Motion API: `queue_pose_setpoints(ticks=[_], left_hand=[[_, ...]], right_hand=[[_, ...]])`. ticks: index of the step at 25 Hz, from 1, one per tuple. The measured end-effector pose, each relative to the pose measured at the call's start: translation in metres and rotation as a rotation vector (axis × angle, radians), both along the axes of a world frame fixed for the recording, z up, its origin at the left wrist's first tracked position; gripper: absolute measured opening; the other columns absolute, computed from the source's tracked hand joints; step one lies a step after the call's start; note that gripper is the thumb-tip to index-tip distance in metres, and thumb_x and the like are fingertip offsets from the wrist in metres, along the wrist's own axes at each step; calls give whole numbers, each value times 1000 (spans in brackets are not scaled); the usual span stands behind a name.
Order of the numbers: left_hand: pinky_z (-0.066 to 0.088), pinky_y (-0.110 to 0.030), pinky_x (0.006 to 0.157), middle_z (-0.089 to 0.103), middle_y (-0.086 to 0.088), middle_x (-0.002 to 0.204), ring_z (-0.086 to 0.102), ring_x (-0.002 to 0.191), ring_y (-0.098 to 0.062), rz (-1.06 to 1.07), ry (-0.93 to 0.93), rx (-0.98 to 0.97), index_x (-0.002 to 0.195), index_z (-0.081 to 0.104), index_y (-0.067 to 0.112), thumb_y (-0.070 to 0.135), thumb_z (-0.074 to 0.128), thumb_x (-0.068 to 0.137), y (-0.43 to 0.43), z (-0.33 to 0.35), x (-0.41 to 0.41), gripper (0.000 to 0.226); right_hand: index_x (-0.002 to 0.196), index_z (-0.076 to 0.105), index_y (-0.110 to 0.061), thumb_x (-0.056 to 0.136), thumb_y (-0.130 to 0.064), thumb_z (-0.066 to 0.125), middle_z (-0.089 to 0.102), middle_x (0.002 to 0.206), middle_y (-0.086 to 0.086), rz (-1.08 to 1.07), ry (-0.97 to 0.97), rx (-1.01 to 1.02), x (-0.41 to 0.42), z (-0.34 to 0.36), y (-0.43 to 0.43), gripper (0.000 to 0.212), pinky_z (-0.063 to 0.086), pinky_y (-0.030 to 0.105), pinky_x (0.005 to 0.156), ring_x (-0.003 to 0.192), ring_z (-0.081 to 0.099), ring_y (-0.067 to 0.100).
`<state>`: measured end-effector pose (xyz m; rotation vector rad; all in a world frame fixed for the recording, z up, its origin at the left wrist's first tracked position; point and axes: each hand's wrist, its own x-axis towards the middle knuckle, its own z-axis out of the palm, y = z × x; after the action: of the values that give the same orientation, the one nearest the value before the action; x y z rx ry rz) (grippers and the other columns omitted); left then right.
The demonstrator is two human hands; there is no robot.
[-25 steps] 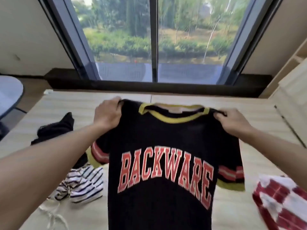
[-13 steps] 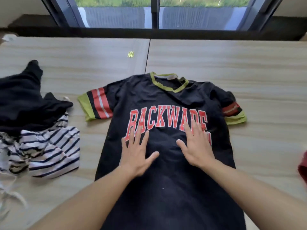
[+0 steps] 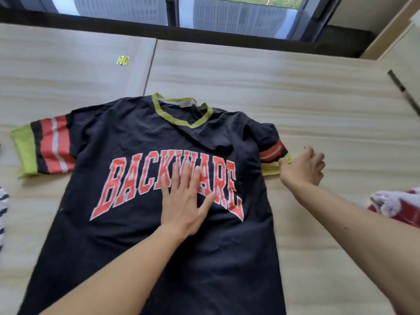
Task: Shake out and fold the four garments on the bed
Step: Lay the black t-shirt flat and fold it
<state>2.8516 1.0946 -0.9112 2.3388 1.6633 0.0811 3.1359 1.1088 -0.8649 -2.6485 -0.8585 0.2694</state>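
A black T-shirt (image 3: 127, 137) with red "BACKWARE" lettering, a yellow-green collar and red-striped sleeves lies face up, spread flat on the pale wood-grain bed surface (image 3: 295, 92). My left hand (image 3: 184, 198) rests flat on the lettering, fingers spread, pressing the chest. My right hand (image 3: 302, 165) pinches the yellow-green cuff of the shirt's right-side sleeve, which is bunched and crumpled. The left-side sleeve lies smoothed out. A red and white garment (image 3: 395, 205) shows at the right edge. A navy-striped white garment (image 3: 3, 208) peeks in at the left edge.
A small yellow hinge-like piece (image 3: 122, 60) lies on the surface beyond the shirt. A dark window sill and glass (image 3: 227, 17) run along the far side. A wooden cabinet edge (image 3: 391, 30) stands at the upper right.
The shirt went from held up in the air to lying flat. My right hand left the chest and took the right-side sleeve cuff; my left hand slid toward the middle of the lettering.
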Motion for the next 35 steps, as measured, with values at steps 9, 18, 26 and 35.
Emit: queue_pose_setpoints(ticks=[9,18,26,35], left_hand=[[2,-66,122,-8,0,171,-13,157,-24,68,113,68,163,2,28,77,17,91,-2,-14,15,88],[8,-68,120,3,-1,172,-1,158,-27,58,153,63,162,14,22,74,26,89,-3,-11,16,90],[11,-68,120,0,-3,172,-1,158,-29,59,162,86,162,12,21,75,28,89,-2,-11,15,92],[5,-65,122,-7,-6,171,-12,157,-30,66,116,62,162,4,21,78,27,90,-1,-11,15,96]], right_hand=[[79,61,-18,79,-27,77,65,86,7,216,571,271,78,19,45,19,44,33,73,83,60,21],[103,59,-17,75,-28,82,65,122,16,-155,283,221,215,71,52,38,51,45,90,104,64,31],[141,49,-15,91,-52,46,47,145,10,745,-5,173,25,10,45,63,34,44,113,137,41,29],[162,4,-22,97,-49,36,-10,169,4,788,-80,-109,-60,-26,66,77,-10,50,124,155,-14,20]])
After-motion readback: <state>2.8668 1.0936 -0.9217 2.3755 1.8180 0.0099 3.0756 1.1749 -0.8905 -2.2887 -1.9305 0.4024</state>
